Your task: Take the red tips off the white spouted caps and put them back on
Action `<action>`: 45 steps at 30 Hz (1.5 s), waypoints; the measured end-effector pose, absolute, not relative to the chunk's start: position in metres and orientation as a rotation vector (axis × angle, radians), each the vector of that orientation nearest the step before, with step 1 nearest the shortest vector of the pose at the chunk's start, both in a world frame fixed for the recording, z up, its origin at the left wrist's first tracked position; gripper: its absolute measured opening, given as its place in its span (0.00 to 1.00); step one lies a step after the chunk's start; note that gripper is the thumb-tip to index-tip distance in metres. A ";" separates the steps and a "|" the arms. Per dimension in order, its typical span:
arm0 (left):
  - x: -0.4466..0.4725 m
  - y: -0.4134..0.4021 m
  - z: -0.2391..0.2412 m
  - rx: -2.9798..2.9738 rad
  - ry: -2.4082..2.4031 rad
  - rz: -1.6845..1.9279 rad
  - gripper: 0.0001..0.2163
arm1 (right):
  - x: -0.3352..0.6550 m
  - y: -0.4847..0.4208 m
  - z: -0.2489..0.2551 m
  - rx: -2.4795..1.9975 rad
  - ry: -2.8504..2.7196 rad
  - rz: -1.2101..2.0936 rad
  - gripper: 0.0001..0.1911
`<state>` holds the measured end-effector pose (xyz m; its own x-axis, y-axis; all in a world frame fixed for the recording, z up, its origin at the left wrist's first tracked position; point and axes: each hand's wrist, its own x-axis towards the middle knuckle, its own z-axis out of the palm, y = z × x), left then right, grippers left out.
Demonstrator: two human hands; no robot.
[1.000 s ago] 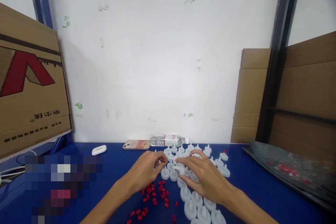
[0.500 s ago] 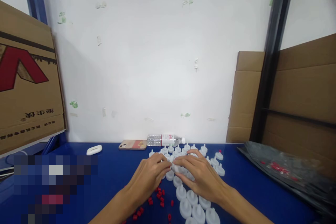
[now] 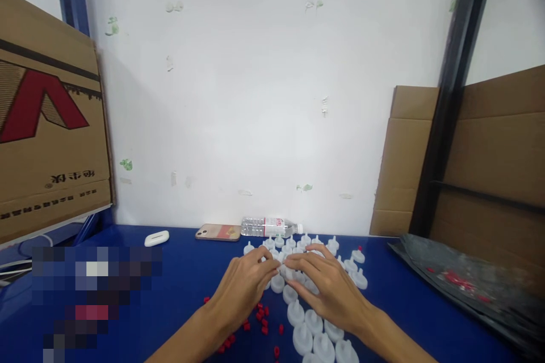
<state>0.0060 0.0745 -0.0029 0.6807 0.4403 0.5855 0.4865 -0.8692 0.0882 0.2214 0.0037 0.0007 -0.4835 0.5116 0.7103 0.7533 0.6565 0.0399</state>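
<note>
My right hand (image 3: pixel 331 282) has its thumb and fingers closed around a white plastic spout cap (image 3: pixel 284 271). Close against it, my left hand (image 3: pixel 243 279) pinches at the cap's left side; whatever those fingertips hold is hidden. Many more white spout caps (image 3: pixel 302 339) stand tip up on the blue table, behind and below my hands. Small red caps (image 3: pixel 264 329) lie scattered below my left hand. One white spout cap (image 3: pixel 358 255) at the right wears a red cap on its tip.
Along the back lie a clear bottle (image 3: pixel 270 227) on its side, a phone (image 3: pixel 218 232) and a white oval case (image 3: pixel 156 238). A grey plastic bag (image 3: pixel 468 278) with red pieces lies right. Cardboard boxes (image 3: pixel 55 113) flank the blue table (image 3: pixel 170 295).
The view has shifted slightly, so the surroundings sit a little farther right. Both hands stay together at the same white spout cap, with hardly any finger movement.
</note>
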 end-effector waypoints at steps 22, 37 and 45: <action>0.005 0.065 0.003 -3.015 -0.749 -0.995 0.12 | 0.218 0.000 0.000 -0.853 -2.143 -0.254 0.18; 0.006 0.064 0.008 -2.806 -0.841 -0.908 0.14 | 0.257 0.014 0.024 -1.208 -2.014 -0.686 0.08; -0.003 0.073 0.019 -2.842 -0.919 -0.537 0.16 | 0.345 0.039 0.016 -1.667 -1.710 -0.741 0.09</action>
